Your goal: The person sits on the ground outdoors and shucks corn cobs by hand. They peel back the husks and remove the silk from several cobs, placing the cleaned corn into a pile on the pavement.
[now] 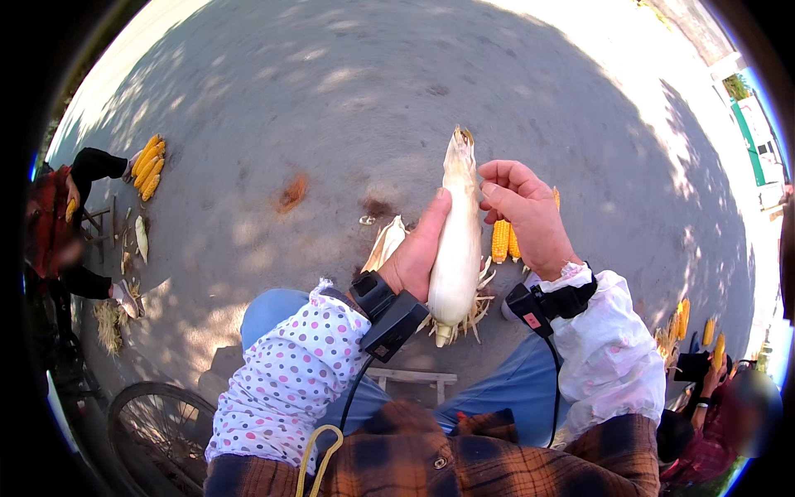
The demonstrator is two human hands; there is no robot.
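An ear of corn in its pale dry husk (456,261) stands nearly upright in the picture, tip away from me and stalk stub towards me. My left hand (419,245) grips it around the lower middle, thumb along its side. Just right of the husk's upper part is my right hand (518,208), its fingers loosely curled and apart, with nothing visible in them. Partly hidden behind that hand, husked yellow cobs (500,239) lie on the ground. Another husk-covered ear (388,242) shows behind my left hand. Stripped husk shreds (479,310) lie beneath the held ear.
A small wooden stool (410,376) is between my legs. At far left a seated person (53,217) holds a cob near a pile of yellow cobs (149,166). Another person (702,428) holds a cob at lower right. A bicycle wheel (158,428) stands at lower left.
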